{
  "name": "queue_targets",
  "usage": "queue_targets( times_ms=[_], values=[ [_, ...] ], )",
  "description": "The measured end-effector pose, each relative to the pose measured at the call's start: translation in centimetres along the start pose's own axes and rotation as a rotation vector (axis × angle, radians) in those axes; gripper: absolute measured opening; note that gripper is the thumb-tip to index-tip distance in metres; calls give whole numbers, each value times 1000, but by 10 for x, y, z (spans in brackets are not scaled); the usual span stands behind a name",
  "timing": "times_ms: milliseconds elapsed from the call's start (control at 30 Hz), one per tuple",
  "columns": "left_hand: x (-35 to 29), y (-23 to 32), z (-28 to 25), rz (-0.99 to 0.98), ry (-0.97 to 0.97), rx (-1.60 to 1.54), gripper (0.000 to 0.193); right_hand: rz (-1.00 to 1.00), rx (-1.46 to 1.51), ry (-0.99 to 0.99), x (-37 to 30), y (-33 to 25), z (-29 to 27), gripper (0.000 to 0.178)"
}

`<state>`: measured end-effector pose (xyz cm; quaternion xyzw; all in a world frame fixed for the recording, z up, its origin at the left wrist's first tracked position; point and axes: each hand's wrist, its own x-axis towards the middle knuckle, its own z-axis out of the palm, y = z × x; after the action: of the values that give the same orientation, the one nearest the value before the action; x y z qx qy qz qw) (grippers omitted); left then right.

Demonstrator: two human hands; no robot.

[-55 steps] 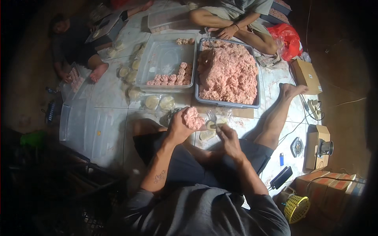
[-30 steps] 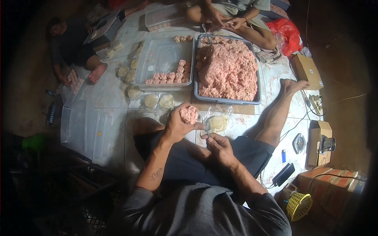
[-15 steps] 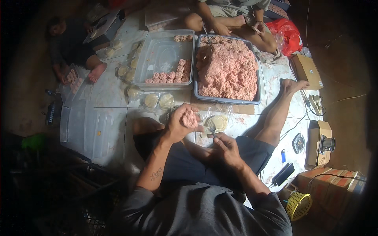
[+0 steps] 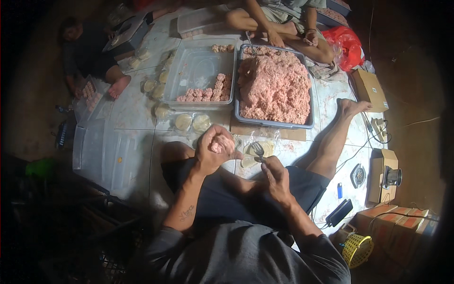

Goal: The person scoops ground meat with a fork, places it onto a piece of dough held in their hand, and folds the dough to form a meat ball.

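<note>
My left hand (image 4: 211, 156) is raised over my lap, its fingers curled round a lump of pink minced meat (image 4: 220, 143). Any wrapper under the lump is hidden by the hand. My right hand (image 4: 276, 178) grips a metal fork (image 4: 257, 149), tines pointing away from me. Below the fork, pale round dough wrappers (image 4: 268, 148) lie in a stack on the floor, beside clear plastic. Beyond my hands stands a grey tub (image 4: 274, 124) heaped with minced meat (image 4: 274, 85). Left of it, a clear plastic box (image 4: 198, 61) holds rows of meat dumplings (image 4: 203, 94).
Bagged wrapper stacks (image 4: 183, 122) sit before the clear box. Co-workers sit across and at far left, one with a hand (image 4: 275, 38) near the tub. Clear lids (image 4: 101, 154) lie left. A lighter (image 4: 339, 190), ashtray (image 4: 358, 175), cartons (image 4: 392, 227) and yellow basket (image 4: 357, 251) are right.
My left hand has turned and its fingers close further over the meat. The fork in my right hand has drawn slightly away from my left hand. The view has shifted a little.
</note>
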<state>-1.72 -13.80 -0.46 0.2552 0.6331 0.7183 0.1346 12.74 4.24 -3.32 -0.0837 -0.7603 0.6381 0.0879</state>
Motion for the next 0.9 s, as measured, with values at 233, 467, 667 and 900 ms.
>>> queue_targets(
  times_ms=[233, 467, 667, 900],
  values=[
    [1, -33, 22, -31, 33, 421, 52, -210, -288, 33, 16, -4, 28, 23],
    [7, -28, 3, -103, -5, 457, 31, -134, -443, 9, 24, -62, -11, 26],
    [12, -32, -1, -81, -75, 484, 27, -60, -495, -33, 19, -99, -20, 29],
    [12, -30, -2, -180, -23, 504, 31, -280, -750, -107, 26, -81, -32, 25]
  ],
)
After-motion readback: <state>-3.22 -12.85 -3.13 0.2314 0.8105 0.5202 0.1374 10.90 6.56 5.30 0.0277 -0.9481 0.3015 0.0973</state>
